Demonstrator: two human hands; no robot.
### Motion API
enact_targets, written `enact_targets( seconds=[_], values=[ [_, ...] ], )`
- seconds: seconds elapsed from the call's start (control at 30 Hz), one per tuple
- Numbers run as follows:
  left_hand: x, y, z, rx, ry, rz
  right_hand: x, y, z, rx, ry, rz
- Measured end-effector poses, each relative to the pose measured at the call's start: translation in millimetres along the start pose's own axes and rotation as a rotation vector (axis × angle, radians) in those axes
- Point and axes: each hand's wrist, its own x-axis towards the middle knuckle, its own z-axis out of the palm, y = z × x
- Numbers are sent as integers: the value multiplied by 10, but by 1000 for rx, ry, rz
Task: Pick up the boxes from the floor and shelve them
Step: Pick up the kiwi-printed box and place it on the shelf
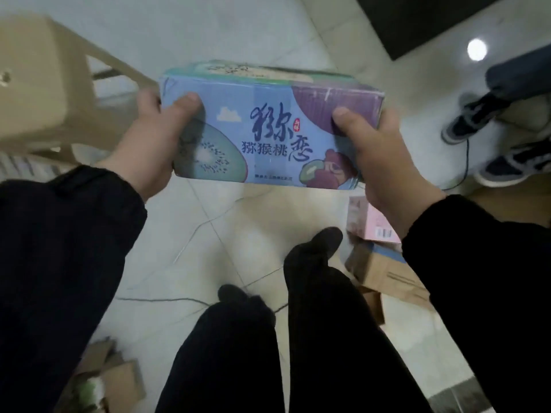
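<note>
I hold a long blue box printed with a kiwi slice and Chinese lettering, level in front of me above the tiled floor. My left hand grips its left end, thumb on the printed face. My right hand grips its right end the same way. Both sleeves are black. On the floor below my right arm lie a pink box and a brown cardboard box. More cardboard boxes sit at the lower left.
A beige plastic stool stands at the upper left. Another person's shoes are at the right. My own legs and feet are below the box. Thin cables cross the floor tiles. A dark mat lies at the top right.
</note>
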Motion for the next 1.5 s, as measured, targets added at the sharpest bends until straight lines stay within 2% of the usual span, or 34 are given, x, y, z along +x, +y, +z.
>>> enact_targets(
  seconds=[0.17,0.33,0.47,0.57,0.73,0.9,1.07,1.2,1.5],
  values=[
    [-914,-126,-1473,-183,141,54,-767,-445,1193,-226,-256,-157],
    [-2221,-334,-2785,-339,264,139,-1897,-604,2322,-300,-515,-288],
    [-3290,-437,-3455,-417,447,186,-2690,-660,2902,-388,-753,-339],
    [-4086,-466,-3622,-451,609,195,-3192,-757,3211,-448,-906,-364],
    [-5269,-522,-3365,-533,909,234,-3940,-888,3392,-560,-1205,-467],
    [-6346,-600,-2740,-586,1178,260,-4668,-944,3297,-632,-1515,-571],
    [-7312,-680,-2063,-621,1441,297,-5520,-863,3065,-705,-1740,-711],
    [-8128,-830,-1673,-612,1559,337,-6304,-769,2795,-674,-1857,-862],
    [-10072,-1247,-999,-456,1803,401,-8152,-223,1943,-503,-2123,-981]
  ],
)
